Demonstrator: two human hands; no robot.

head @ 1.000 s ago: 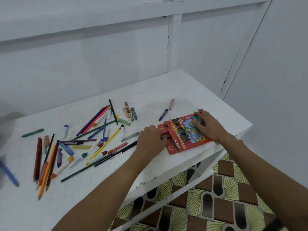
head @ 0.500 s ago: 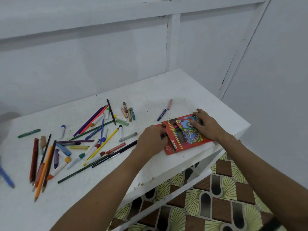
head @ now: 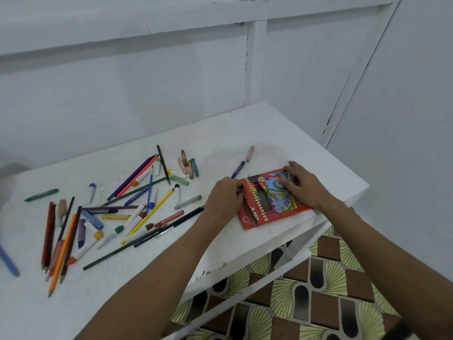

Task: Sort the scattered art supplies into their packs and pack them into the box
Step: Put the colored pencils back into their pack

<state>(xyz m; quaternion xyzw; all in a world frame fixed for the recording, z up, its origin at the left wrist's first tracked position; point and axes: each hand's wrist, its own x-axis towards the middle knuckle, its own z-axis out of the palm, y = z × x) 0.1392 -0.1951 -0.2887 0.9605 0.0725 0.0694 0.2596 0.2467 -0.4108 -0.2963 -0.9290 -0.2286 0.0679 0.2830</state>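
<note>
At centre right, the right hand [head: 302, 184] presses the colour pencil pack [head: 269, 200] flat while the left hand [head: 224, 198] pinches its open end, apparently to feed pencils in.

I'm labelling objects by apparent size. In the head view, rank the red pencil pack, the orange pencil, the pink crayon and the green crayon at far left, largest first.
1. red pencil pack
2. orange pencil, long but thin
3. green crayon
4. pink crayon, which lies farther from the camera, so its true size against the green one is unsure.
</note>
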